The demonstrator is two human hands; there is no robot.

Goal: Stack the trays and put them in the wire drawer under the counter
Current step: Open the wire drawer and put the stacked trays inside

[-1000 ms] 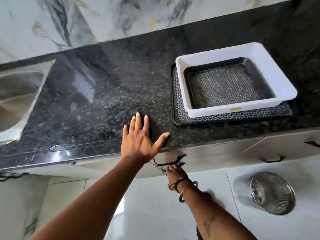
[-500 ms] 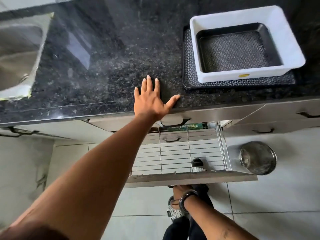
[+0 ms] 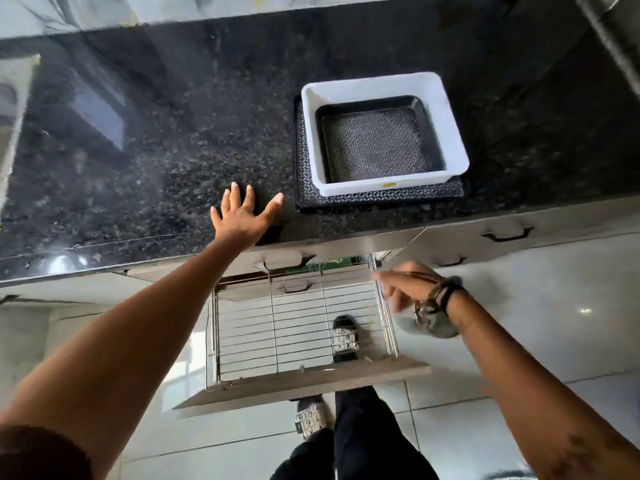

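Observation:
On the black granite counter (image 3: 166, 157) stands a stack of trays: a flat black patterned tray (image 3: 377, 198) at the bottom, a white tray (image 3: 450, 133) on it, and a smaller black tray (image 3: 377, 143) nested inside. Below the counter the wire drawer (image 3: 291, 327) is pulled out, with nothing lying in it. My left hand (image 3: 242, 216) rests flat on the counter edge, fingers spread, just left of the stack. My right hand (image 3: 403, 284) is blurred, in the air above the drawer's right rail, holding nothing.
A steel bowl (image 3: 433, 323) sits on the tiled floor to the right of the drawer, partly behind my right wrist. My feet (image 3: 311, 415) stand just in front of the drawer's wooden front. A closed drawer with a handle (image 3: 507, 233) is at the right.
The drawer went from closed to fully pulled out. My right hand has left the handle below and risen to the drawer's right side. My left hand has stayed on the counter.

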